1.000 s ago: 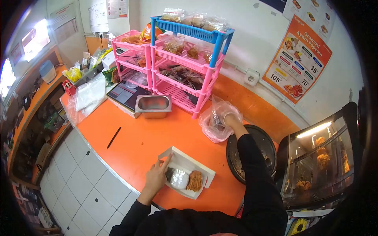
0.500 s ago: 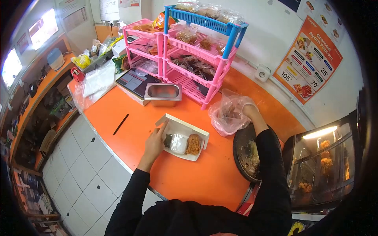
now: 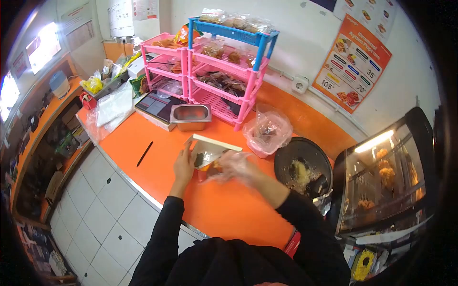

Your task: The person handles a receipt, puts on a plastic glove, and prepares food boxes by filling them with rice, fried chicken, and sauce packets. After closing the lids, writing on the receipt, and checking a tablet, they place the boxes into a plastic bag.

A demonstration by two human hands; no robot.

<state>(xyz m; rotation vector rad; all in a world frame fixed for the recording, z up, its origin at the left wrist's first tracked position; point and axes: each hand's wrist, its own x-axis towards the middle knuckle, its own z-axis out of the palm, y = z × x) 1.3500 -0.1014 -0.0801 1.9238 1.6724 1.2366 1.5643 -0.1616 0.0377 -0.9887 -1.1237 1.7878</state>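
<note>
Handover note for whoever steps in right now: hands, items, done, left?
Left hand: flat against the food box, fingers open.
Right hand: over the box, blurred; grip unclear.
Box: on the orange counter, lid up, food inside.
Plastic bag: behind it, nobody touching.
Done: food is in. Left: lid not yet shut.

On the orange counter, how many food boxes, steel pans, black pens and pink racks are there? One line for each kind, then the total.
Food box: 1
Steel pan: 1
Black pen: 1
Pink racks: 2
Total: 5
</note>
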